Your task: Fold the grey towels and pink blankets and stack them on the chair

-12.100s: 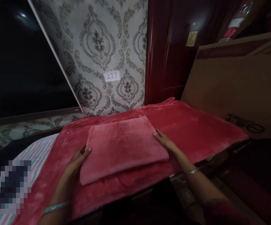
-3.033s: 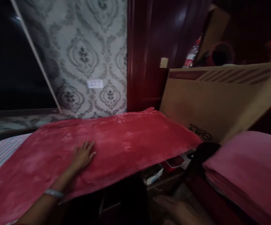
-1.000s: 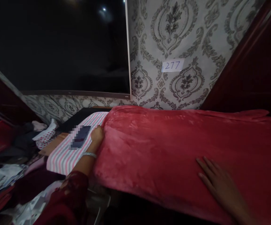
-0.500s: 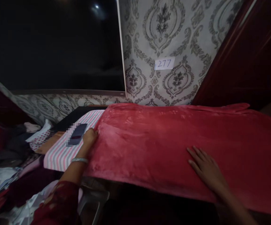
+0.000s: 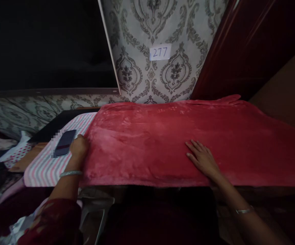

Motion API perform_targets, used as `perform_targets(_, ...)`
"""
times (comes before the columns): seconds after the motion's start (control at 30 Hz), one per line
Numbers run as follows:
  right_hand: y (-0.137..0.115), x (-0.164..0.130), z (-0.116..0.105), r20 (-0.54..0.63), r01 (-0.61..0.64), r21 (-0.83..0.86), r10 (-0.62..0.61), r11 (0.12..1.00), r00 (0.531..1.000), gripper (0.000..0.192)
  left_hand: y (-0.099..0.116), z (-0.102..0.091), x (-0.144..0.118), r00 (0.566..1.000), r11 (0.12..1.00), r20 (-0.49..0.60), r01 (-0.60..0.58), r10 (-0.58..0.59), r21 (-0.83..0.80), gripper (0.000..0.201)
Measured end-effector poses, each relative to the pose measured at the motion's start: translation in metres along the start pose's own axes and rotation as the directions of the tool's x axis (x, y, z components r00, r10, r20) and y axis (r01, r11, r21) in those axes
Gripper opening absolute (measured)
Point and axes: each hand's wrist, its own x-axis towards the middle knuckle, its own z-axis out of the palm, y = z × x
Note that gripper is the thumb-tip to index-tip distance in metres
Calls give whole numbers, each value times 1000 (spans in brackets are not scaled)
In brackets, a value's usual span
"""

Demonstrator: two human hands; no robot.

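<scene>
A plush red blanket (image 5: 147, 143) lies spread over an ironing-board-like surface covered in striped cloth (image 5: 42, 166). My left hand (image 5: 79, 145) is closed at the blanket's left edge, fingers curled around the fabric and partly hidden. Just left of that hand, a dark smartphone (image 5: 65, 143) rests on the pink, grey and white stripes. My right hand (image 5: 202, 159) lies flat on the blanket, right of its middle, with the fingers spread.
A large dark television (image 5: 48, 44) hangs at the back left. On the patterned wall is a paper label (image 5: 160, 52) reading 277. Clothes (image 5: 17, 154) are heaped at the left. A grey chair or stool (image 5: 96, 204) stands below the front edge. Dark red wooden panelling (image 5: 239, 51) rises at the right.
The camera view has shifted, moving the whole scene left and slightly up in the picture. My left hand keeps its grip on the blanket's edge; my right hand still lies flat on it.
</scene>
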Motion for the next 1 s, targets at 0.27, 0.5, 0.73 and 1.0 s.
perform_targets(0.27,-46,32,-7,-41,118,323,-111,939,993,50,84,22,-69,737,735,113,-675,667,61,63)
perform_targets(0.5,-120,94,-3,-4,343,530,-402,776,916,45,96,52,-79,731,740,206,-671,651,44,68)
perform_targets(0.73,-128,103,7,-14,376,468,-419,800,908,24,90,59,-76,727,736,183,-676,661,26,68)
perform_targets(1.0,-105,119,30,-16,-56,932,195,358,981,34,89,61,-75,728,736,169,-677,665,18,68)
